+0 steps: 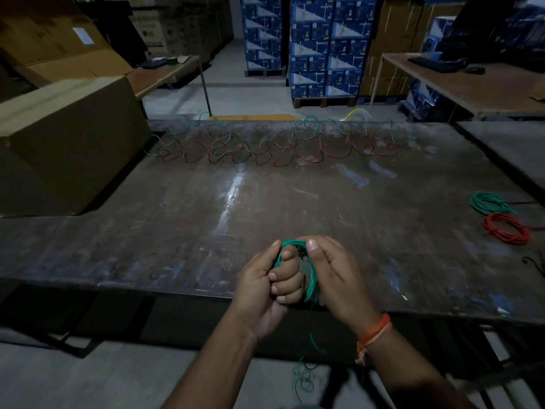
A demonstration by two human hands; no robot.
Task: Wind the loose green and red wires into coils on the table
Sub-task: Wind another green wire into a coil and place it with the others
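Both hands hold a green coil over the near edge of the table.

Head view: the left hand has its fingers curled through the green coil, gripping the loops, while the right hand pinches the top of the same coil with thumb and fingers. A loose green tail hangs from the coil below the table's near edge, toward the floor. The table shows a broad bare stretch between the hands and the far edge, where the loose green and red wires lie tangled in a long row. A cardboard box stands on the left side. Near the right edge a finished green coil and a red coil lie just beside each other, well apart from the hands.
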